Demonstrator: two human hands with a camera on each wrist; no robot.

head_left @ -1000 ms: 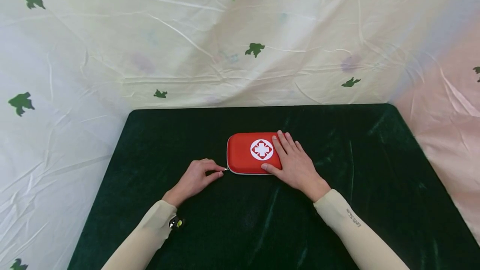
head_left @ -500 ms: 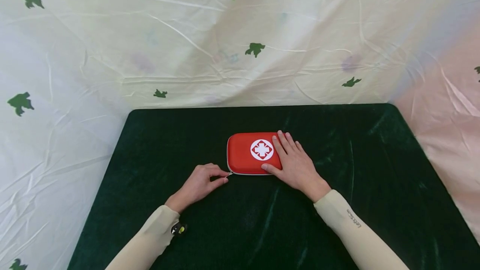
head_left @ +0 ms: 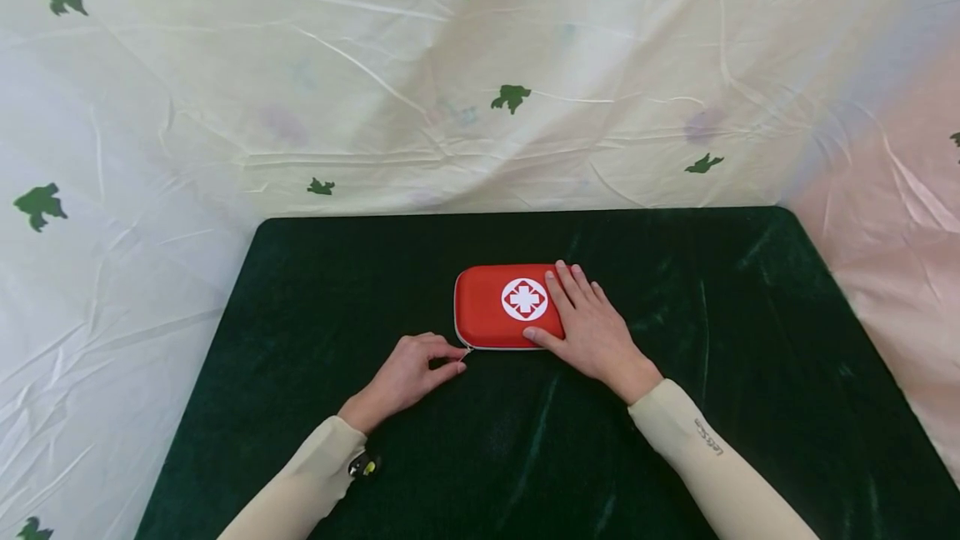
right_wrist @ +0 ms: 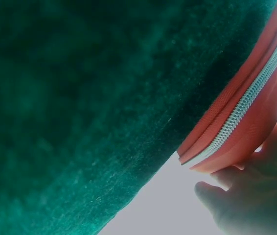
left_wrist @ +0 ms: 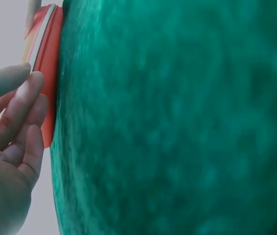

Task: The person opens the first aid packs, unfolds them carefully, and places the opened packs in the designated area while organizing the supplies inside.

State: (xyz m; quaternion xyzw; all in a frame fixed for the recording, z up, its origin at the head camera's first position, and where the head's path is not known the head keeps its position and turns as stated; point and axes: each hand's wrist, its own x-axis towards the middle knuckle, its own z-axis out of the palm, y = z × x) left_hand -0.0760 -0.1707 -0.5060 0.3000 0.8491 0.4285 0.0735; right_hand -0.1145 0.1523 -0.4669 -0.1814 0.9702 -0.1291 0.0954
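A red zippered first-aid case [head_left: 480, 307] with a white cross emblem lies flat on the dark green cloth. At its near left corner my left hand [head_left: 405, 373] pinches the metal zipper pull [head_left: 467, 352] between thumb and index finger. In the left wrist view the left fingers [left_wrist: 23, 98] meet beside the case's zipper line, hiding the pull. My right hand [head_left: 596, 336] rests with spread, straight fingers on the right end of the case, covering that end. The right wrist view shows the silver zipper teeth [right_wrist: 241, 105] along the case's side, joined together.
Green velvet cloth [head_left: 337, 273] covers the tabletop around the case. Behind and at both sides hangs a pale curtain [head_left: 360, 107] with green leaf prints. A dark round device [head_left: 363, 465] sits at the left cuff.
My left hand has slid the zipper pull round the near left corner, rightward and toward me, onto the front edge. The right hand and the case have stayed put.
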